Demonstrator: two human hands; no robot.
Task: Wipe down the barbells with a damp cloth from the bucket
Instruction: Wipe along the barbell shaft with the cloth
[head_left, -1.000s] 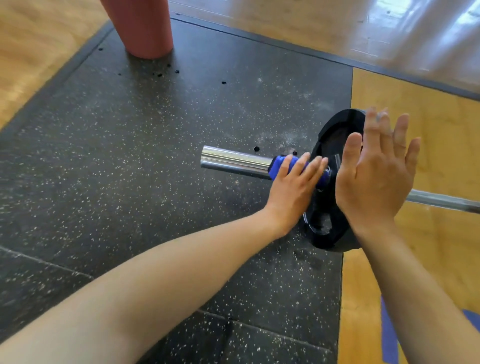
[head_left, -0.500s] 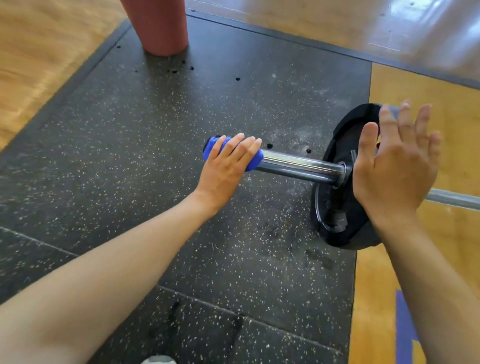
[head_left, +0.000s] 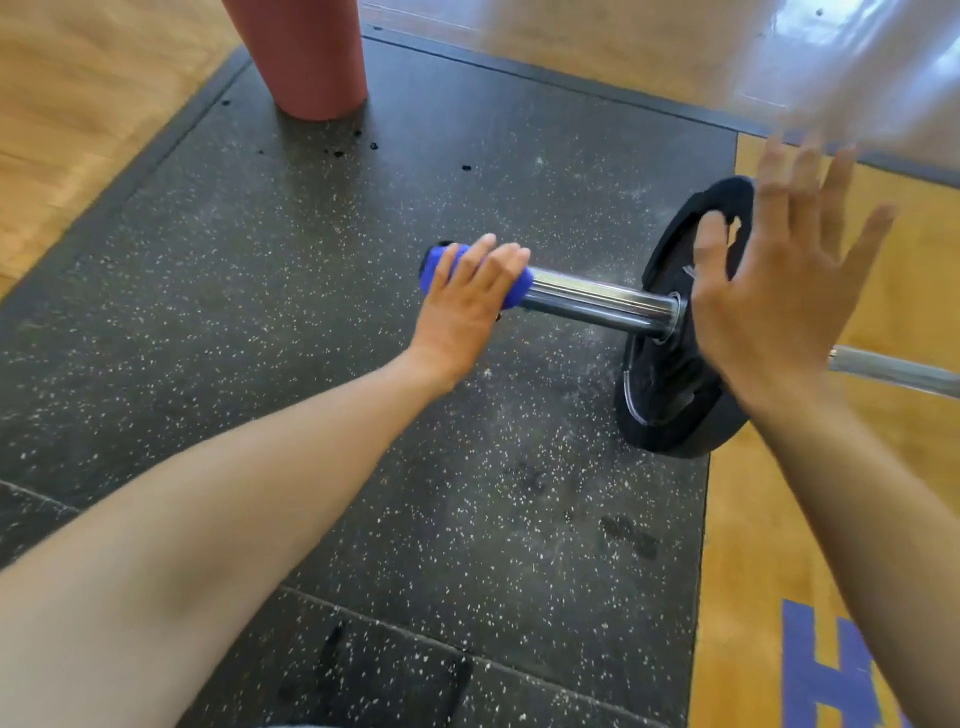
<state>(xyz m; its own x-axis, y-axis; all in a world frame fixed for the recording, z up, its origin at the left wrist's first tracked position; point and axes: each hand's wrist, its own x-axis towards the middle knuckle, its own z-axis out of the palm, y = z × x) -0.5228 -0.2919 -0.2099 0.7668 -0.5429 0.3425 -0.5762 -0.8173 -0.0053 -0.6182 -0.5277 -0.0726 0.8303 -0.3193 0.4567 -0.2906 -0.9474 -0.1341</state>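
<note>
A barbell lies across the floor with its chrome sleeve (head_left: 602, 301) pointing left and a black weight plate (head_left: 670, 395) standing on the mat. My left hand (head_left: 467, 306) grips a blue cloth (head_left: 439, 265) wrapped round the very end of the sleeve. My right hand (head_left: 779, 291) is spread flat with straight fingers against the inner side of the plate, blurred by motion. The thinner bar shaft (head_left: 893, 371) runs off to the right behind that hand. A pink-red bucket (head_left: 306, 57) stands at the top of the mat.
The black speckled rubber mat (head_left: 311, 260) covers the middle, with dark wet drops near the bucket. Wooden floor (head_left: 78, 104) lies to the left and a yellow platform (head_left: 769, 545) with blue lettering lies to the right.
My left hand slid the blue cloth along the sleeve from beside the plate out to the sleeve's end. My right hand stayed flat at the plate and spread its fingers wider.
</note>
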